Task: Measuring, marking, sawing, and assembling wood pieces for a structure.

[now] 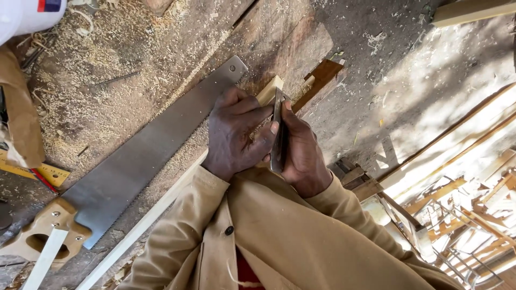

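Hands (pixel 269 142) are clasped around a dark narrow metal blade (pixel 278 134).
A pale wooden strip (pixel 161 207) lies beneath on the sawdust-covered desk (pixel 107 70); a steel handsaw (pixel 145 150) is just beside.

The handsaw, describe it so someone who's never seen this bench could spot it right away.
On the sawdust-strewn bench, look beside the left hand. The handsaw lies diagonally along a pale wood strip. It alone has a long grey steel blade and a light wooden handle.
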